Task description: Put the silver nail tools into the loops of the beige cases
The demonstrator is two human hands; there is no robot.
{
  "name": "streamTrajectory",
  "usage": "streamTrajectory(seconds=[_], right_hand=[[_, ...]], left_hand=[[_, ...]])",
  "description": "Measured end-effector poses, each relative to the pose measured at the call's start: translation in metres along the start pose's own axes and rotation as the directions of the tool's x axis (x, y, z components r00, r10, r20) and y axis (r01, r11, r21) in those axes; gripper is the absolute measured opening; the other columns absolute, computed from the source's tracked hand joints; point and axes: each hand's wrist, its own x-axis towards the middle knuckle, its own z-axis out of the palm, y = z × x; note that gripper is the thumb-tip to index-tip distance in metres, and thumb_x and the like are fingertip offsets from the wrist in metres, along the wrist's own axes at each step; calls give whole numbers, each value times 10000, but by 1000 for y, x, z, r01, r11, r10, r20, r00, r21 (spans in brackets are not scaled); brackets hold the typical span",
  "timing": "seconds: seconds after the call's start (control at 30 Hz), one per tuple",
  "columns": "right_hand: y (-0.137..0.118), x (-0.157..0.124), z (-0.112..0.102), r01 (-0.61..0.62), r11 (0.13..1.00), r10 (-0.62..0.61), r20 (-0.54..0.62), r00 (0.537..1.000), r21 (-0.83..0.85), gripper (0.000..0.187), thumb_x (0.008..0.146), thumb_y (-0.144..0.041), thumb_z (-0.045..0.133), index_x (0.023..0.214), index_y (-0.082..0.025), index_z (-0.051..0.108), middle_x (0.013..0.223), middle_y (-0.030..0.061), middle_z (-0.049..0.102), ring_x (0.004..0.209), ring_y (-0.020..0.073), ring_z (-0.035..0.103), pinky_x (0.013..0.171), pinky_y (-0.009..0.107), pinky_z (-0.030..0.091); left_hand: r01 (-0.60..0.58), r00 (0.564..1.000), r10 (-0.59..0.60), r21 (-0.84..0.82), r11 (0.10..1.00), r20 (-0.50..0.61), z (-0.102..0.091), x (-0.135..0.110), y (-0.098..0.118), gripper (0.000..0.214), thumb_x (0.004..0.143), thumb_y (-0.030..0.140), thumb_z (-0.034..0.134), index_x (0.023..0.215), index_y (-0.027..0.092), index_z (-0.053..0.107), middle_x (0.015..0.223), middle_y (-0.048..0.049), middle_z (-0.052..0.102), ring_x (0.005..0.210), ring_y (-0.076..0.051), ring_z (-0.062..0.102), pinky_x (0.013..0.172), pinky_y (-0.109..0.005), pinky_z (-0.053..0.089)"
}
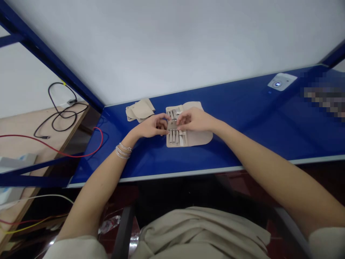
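On the blue table lies an opened beige manicure case [199, 138], with several silver nail tools [174, 136] held in a row along its left half. Just behind it, more silver tools [174, 113] sit in a similar beige case [195, 105]. A grey-brown flap or piece [171, 125] shows between the two rows. My left hand [151, 126] is at the left edge, thumb and forefinger curved around the case's border, other fingers curled. From the right, my right hand [195, 119] reaches over, fingers bent and thumb near the forefinger beside the grey-brown piece; anything pinched there is too small to make out.
Several beige cases [142, 109] lie stacked left of the opened ones, near the wall. A white device [281, 82] with a lit round display stands at the back right. A black cable [58, 114] and a red cable [81, 156] are at the left.
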Motion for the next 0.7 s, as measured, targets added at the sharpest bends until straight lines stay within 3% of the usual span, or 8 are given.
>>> streamTrajectory(seconds=[0.37,0.6,0.7], right_hand=[[-3,-4,-3,25,997,-24,20,1000,-75,423,635,-488,805,906,-163,775,816,52,716,743,179,644,672,289,486],[-3,0,1,5,996,-5,-7,1000,-86,383,581,-411,839,852,-157,748,760,15,651,687,150,587,622,270,440],[-4,-1,2,12,997,-16,-56,998,-75,349,588,-386,835,829,-154,734,748,8,624,668,137,553,608,271,418]], left_hand=[[-58,993,47,-96,994,-108,0,0,-2,527,728,226,792,1148,159,480,782,21,629,598,-81,593,559,-204,439],[-49,992,27,-180,982,-126,0,1,-2,572,705,233,821,1164,150,490,768,21,645,615,-92,609,623,-228,497],[-25,988,-13,-247,969,-152,4,0,3,511,747,289,798,1156,116,546,828,-27,677,709,-131,653,697,-273,531]])
